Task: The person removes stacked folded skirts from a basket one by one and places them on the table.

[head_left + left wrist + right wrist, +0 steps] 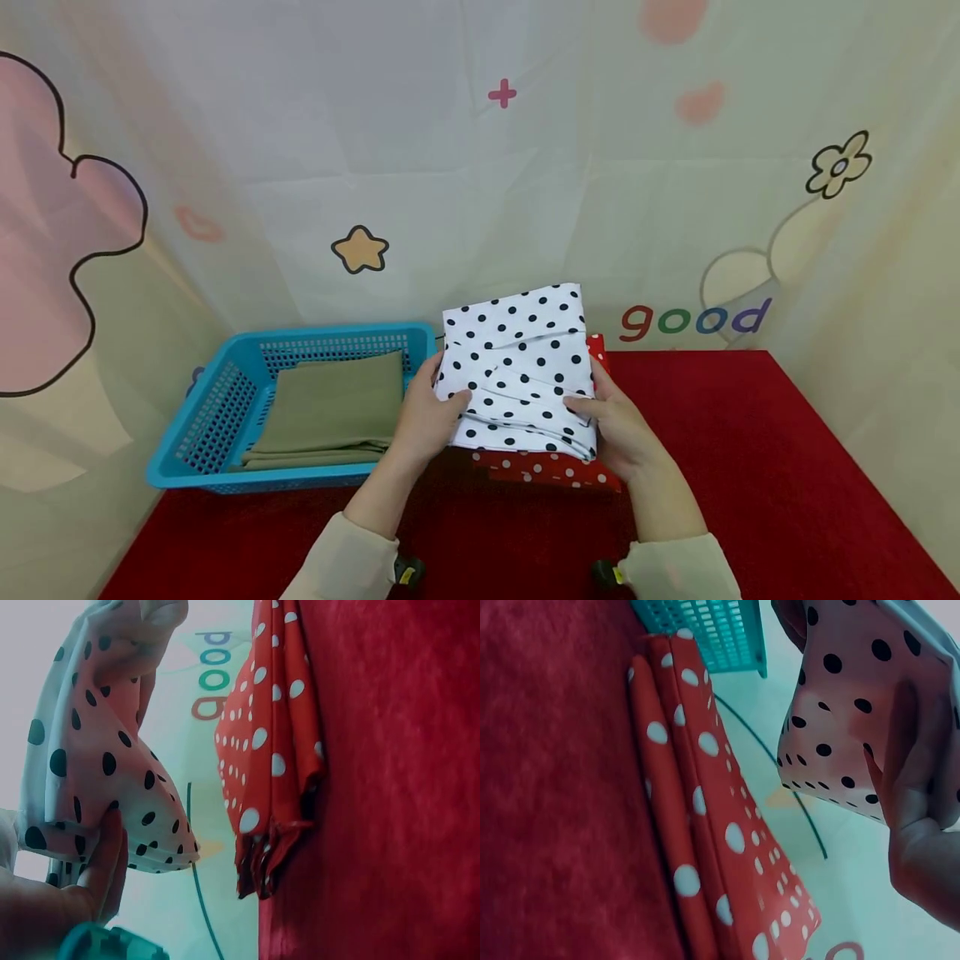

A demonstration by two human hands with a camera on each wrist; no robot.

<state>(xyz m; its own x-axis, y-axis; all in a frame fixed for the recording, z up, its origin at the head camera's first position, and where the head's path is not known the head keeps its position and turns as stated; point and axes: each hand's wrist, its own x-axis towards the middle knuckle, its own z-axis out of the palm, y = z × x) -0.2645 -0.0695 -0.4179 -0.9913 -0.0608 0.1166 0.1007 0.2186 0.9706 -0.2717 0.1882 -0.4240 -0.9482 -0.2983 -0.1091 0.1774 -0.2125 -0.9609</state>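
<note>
A folded white cloth with black polka dots [517,367] is held up between both hands. The left hand [431,412] grips its left edge, thumb on top and fingers underneath. At the opposite edge the right hand [618,421] grips it the same way. Beneath the cloth, a folded red cloth with white dots [543,469] lies on the table, partly hidden in the head view. Both wrist views show a gap between the raised white cloth [112,757] and the red cloth [705,802].
Left of the hands stands a blue plastic basket [202,417] containing folded olive-green cloth [333,404]. Dark red fabric covers the table [720,467]. A printed curtain [420,150] hangs behind and along the sides.
</note>
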